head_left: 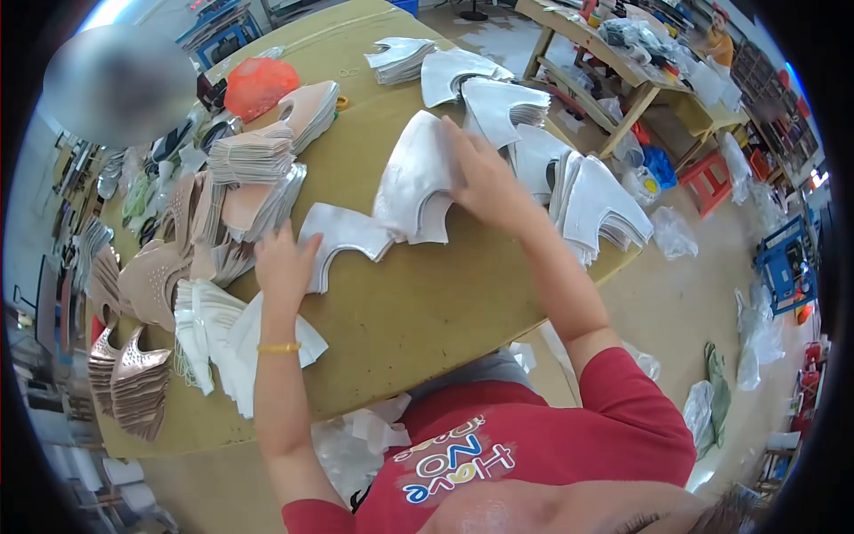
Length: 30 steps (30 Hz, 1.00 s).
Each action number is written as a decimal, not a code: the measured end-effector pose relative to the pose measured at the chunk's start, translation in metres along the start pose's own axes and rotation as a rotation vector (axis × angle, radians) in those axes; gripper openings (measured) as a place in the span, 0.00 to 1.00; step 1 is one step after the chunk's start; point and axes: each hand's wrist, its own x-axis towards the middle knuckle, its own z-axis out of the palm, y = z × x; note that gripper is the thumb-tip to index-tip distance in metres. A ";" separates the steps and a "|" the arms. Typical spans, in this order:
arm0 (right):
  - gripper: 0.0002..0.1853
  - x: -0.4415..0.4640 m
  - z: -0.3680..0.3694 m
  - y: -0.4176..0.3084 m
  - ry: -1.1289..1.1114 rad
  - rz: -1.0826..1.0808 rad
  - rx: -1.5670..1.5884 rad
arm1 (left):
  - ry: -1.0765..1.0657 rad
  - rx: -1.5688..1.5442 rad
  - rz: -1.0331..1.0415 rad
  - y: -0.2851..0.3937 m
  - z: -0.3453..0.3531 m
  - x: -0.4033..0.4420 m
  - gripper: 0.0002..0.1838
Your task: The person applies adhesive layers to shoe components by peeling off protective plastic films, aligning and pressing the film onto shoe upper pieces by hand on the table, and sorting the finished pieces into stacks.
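My right hand [491, 182] is at the right edge of a small stack of silvery-white curved cut pieces [412, 173], fingers closed on that edge; the fingertips are blurred. Just left of this stack a similar curved silvery-white piece [342, 233] lies flat on the table. My left hand [286, 267] is beside that piece's left end, thumb and fingers apart, with nothing visible in it. Close to its fingertips stand stacks of beige cut pieces [252, 158]. White pieces [236, 334] lie fanned out partly under my left forearm.
More silvery-white stacks [596, 200] line the right edge of the table [400, 329]. Perforated beige pieces [153, 283] and metallic brown pieces [140, 383] lie at the left. A red plastic bag [260, 86] sits farther back. A red stool [707, 182] and plastic bags are on the floor.
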 end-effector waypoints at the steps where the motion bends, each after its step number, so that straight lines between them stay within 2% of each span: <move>1: 0.48 0.010 0.005 0.014 -0.046 0.036 -0.056 | 0.007 0.169 0.008 -0.001 0.005 0.004 0.26; 3: 0.49 0.019 0.016 0.028 -0.147 0.107 -0.167 | -0.146 0.180 -0.010 0.006 0.001 0.003 0.27; 4: 0.49 0.016 0.018 0.027 -0.087 0.100 -0.191 | -0.218 0.182 -0.020 0.006 0.000 0.005 0.27; 7: 0.49 0.007 0.015 0.017 0.045 0.011 -0.209 | 0.002 0.075 0.014 -0.001 0.010 0.002 0.25; 9: 0.48 0.001 0.017 0.006 0.097 -0.078 -0.152 | 0.033 -0.178 -0.082 -0.006 0.011 0.007 0.21; 10: 0.47 -0.002 0.019 -0.001 0.124 -0.122 -0.120 | 0.051 -0.301 -0.132 -0.006 0.003 0.007 0.19; 13: 0.44 -0.010 0.021 -0.034 0.153 -0.216 0.114 | 0.255 -0.598 -0.107 0.008 -0.047 -0.011 0.13; 16: 0.42 -0.025 0.021 -0.081 0.159 -0.290 0.219 | 0.117 -0.765 -0.018 0.033 -0.100 -0.061 0.10; 18: 0.41 -0.041 0.021 -0.102 -0.275 -0.068 0.557 | -0.040 -0.893 -0.041 0.046 -0.117 -0.096 0.08; 19: 0.40 -0.047 0.022 -0.107 -0.494 0.037 0.709 | -0.111 -0.960 -0.118 0.045 -0.115 -0.110 0.08; 21: 0.39 -0.061 0.044 -0.100 -0.598 0.057 0.628 | -0.252 -1.112 -0.237 0.037 -0.099 -0.128 0.08; 22: 0.38 -0.069 0.058 -0.093 -0.638 0.074 0.577 | -0.193 -0.830 -0.177 0.026 -0.099 -0.127 0.10; 25: 0.37 -0.089 0.092 -0.070 -0.403 -0.130 0.256 | 0.011 -0.326 -0.183 -0.035 -0.075 -0.116 0.17; 28: 0.36 -0.081 0.099 -0.068 -0.414 -0.162 0.163 | 0.038 -0.138 -0.152 -0.059 -0.063 -0.100 0.22; 30: 0.32 -0.080 0.099 -0.072 -0.390 -0.180 0.135 | 0.011 -0.004 -0.089 -0.064 -0.051 -0.100 0.25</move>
